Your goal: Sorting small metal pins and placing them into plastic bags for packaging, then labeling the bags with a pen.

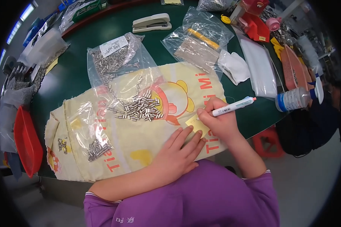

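Note:
My right hand (220, 120) grips a white pen (233, 106), its writing end down on a small yellow paper slip (197, 125). Faint marks show on the slip. Flat beside it, my left hand (178, 151) rests with fingers stretched out, the fingertips at the slip's lower edge. Both lie on a pale yellow printed cloth (125, 151). Left of the slip is a loose pile of small metal cylindrical parts (142, 108). A smaller heap of similar parts (97, 149) sits in clear plastic at the left, with a few more pieces (62, 145) farther left.
A clear bag of metal parts (117, 56) lies beyond the cloth, near a white stapler (151, 23). At the right are a folded white cloth (234, 67), plastic sheets (257, 66) and a spray bottle (293, 100). A red tray (27, 140) stands at the left edge.

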`<control>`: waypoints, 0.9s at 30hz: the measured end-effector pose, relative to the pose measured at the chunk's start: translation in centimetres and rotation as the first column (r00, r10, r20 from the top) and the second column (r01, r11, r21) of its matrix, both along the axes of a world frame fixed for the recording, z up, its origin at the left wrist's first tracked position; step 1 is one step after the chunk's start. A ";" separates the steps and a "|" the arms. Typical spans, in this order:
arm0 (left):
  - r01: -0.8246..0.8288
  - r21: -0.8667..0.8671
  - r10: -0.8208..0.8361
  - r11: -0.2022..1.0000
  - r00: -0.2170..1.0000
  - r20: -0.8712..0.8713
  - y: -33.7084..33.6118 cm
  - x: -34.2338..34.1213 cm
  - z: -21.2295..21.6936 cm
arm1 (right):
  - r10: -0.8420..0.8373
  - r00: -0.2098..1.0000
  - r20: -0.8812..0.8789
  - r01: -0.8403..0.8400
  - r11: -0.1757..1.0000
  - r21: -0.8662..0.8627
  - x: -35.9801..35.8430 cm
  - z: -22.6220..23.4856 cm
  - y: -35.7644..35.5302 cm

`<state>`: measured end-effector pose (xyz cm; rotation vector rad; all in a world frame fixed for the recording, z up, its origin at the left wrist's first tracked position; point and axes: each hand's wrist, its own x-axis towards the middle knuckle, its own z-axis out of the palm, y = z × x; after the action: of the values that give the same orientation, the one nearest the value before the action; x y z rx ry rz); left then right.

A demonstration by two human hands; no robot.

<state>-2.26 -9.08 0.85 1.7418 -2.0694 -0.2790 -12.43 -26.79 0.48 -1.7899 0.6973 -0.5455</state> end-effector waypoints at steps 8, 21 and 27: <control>-0.007 0.012 0.007 1.000 1.000 -0.013 0.2 -0.2 0.2 | 0.047 0.999 -0.016 -0.047 0.999 -0.010 -0.1 0.3 0.3; -0.001 0.019 0.002 1.000 0.999 -0.037 0.1 0.0 0.1 | 0.027 1.000 0.009 -0.027 0.999 -0.035 -0.1 0.1 0.2; 0.003 0.009 -0.002 1.000 0.999 -0.051 0.2 0.0 0.2 | 0.021 1.000 -0.008 -0.021 0.998 -0.057 0.0 0.4 0.3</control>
<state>-2.25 -8.88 1.01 1.7194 -2.0373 -0.3310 -12.45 -26.50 0.83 -1.8515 0.6734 -0.5501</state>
